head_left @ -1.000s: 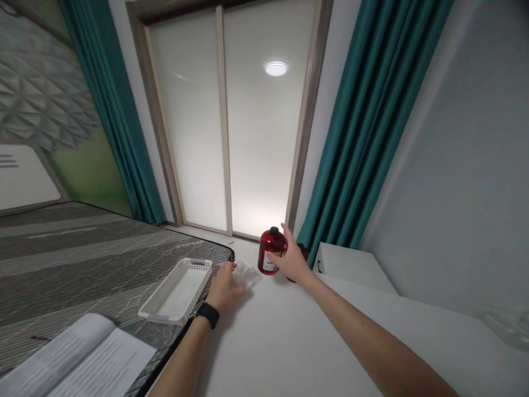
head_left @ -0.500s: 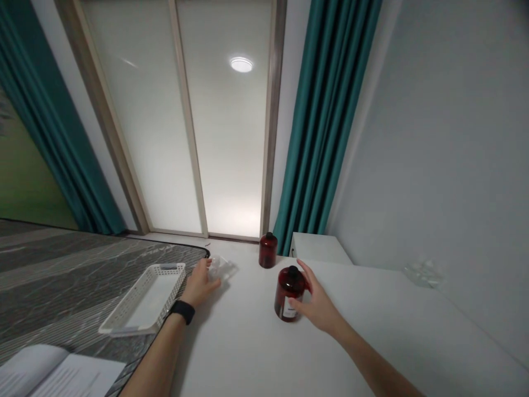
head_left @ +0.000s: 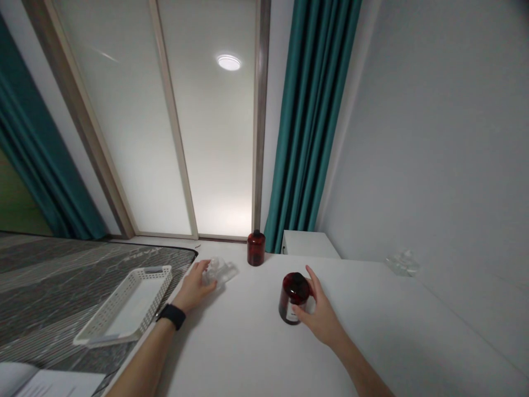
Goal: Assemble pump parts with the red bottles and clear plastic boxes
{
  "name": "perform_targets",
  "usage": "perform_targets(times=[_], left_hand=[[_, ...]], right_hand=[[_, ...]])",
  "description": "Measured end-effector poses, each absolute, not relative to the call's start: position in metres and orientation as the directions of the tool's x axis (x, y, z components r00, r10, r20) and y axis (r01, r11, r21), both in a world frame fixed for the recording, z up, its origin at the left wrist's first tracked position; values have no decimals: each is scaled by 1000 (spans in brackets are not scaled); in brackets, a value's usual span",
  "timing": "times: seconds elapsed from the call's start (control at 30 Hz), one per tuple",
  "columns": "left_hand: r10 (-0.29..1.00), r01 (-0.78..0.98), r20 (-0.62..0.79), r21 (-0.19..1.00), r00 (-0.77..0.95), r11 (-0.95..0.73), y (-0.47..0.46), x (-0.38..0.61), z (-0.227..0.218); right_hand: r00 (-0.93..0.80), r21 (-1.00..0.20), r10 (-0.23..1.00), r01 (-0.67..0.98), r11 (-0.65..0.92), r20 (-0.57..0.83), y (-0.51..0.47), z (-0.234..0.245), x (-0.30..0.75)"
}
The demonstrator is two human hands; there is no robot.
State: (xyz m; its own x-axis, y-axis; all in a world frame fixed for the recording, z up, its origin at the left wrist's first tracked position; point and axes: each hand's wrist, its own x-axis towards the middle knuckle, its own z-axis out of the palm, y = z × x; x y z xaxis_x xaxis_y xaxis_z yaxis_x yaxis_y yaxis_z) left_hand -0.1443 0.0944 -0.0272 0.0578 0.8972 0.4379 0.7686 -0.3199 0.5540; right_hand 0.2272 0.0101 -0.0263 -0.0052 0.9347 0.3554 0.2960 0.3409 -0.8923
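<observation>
My right hand (head_left: 320,314) is wrapped round the side of a dark red-brown bottle (head_left: 288,298) with a black cap and a white label, its thumb over the label. The bottle is at the white table and leans slightly. Farther left, my left hand (head_left: 195,288), with a black band on its wrist, has its fingers curved round the near side of a clear, glass-like object (head_left: 219,270). That object's exact shape is hard to make out. A second red-brown bottle (head_left: 256,251) stands upright near the table's far edge, apart from both hands.
To the left, a white perforated basket (head_left: 124,309) lies on a grey striped surface (head_left: 99,264), with an open book (head_left: 58,383) nearer me. Another clear glass-like object (head_left: 403,263) sits by the wall at right. A white cabinet (head_left: 309,245) stands beyond the white table (head_left: 248,342).
The view has turned a little to the right. Against the table, the labelled bottle and my right hand have moved rightward. My left hand and the clear object have also moved slightly right.
</observation>
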Motion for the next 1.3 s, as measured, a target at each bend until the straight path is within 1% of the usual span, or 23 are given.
perform_targets(times=[0.13,0.23,0.3,0.37,0.5,0.57,0.7,0.87,1.0,1.17,1.3], left_hand=[[904,704,362,579,228,-410,75,-103,-21],[863,608,310,615,400,-503,59,-71,-14],[826,539,289,644,485,-542,52,-56,-10],[794,489,278,664,540,-565,50,-43,-5],[747,442,260,670,612,-596,54,-24,1],[735,409,289,680,614,-609,54,-17,0],[743,372,363,692,562,-619,47,-15,-8],[736,419,317,660,598,-624,35,-24,-8],[741,428,302,661,600,-616,32,-24,-5],[745,401,313,688,589,-605,31,-20,-10],[786,434,291,704,545,-562,30,-18,-14]], right_hand=[[10,-883,934,330,333,356,8,-29,227],[3,-874,930,345,343,366,9,-33,227],[13,-866,926,359,348,378,10,-35,226],[28,-856,919,375,354,393,10,-38,226],[43,-832,899,402,383,435,11,-41,226],[58,-827,893,409,386,446,11,-42,226],[63,-827,893,410,384,446,11,-43,226],[84,-830,892,414,374,443,12,-44,225],[125,-834,888,423,355,442,14,-45,223],[152,-793,849,470,388,506,20,-46,224],[156,-748,821,530,399,549,26,-47,225]])
